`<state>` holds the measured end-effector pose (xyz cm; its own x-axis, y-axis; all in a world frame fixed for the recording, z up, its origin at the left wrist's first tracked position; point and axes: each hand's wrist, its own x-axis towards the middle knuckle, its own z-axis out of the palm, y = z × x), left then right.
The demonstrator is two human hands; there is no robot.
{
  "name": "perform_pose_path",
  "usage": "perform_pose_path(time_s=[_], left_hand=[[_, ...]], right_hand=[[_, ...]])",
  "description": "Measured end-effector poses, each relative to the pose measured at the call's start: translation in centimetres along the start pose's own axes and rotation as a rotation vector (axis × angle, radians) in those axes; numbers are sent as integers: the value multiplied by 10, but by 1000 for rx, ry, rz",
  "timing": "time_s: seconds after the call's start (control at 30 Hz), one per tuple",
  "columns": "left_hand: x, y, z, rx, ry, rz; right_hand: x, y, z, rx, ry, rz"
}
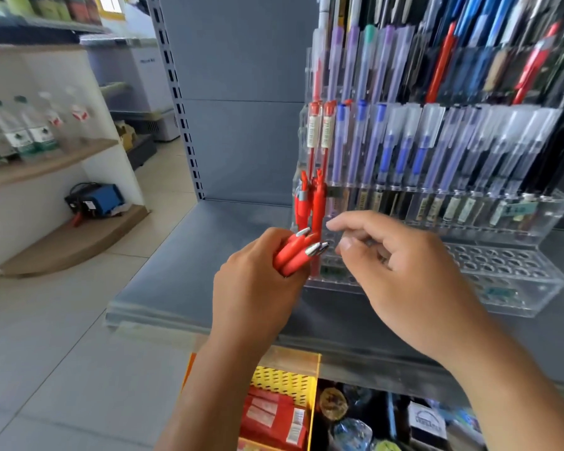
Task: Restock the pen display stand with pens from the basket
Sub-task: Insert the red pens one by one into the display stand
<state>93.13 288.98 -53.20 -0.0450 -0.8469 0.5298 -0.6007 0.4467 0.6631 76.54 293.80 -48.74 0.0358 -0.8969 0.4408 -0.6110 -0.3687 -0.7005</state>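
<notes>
Fingers (pixel 269 244) of left hand (pixel 254 288) grip red pens (pixel 295 253).

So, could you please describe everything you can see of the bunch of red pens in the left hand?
The red pens are a bunch of at least three glossy, plastic-looking barrels with silver cone tips. The left hand grips them round their rear ends, tips pointing up and right toward the clear display stand. Thumb and forefinger of the right hand hover just beside the tips, seemingly not touching.
</notes>
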Motion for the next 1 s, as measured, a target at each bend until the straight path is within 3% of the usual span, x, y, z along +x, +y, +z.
perform_pose_path(time_s=[0.43,0.67,1.0], left_hand=[[0,4,-1,263,-150,181],[0,6,0,271,-152,190],[0,7,0,293,-125,118]], right_hand=[[-5,-9,21,-101,-74,-63],[-6,-9,22,-240,-36,-37],[-3,-7,0,-117,87,44]])
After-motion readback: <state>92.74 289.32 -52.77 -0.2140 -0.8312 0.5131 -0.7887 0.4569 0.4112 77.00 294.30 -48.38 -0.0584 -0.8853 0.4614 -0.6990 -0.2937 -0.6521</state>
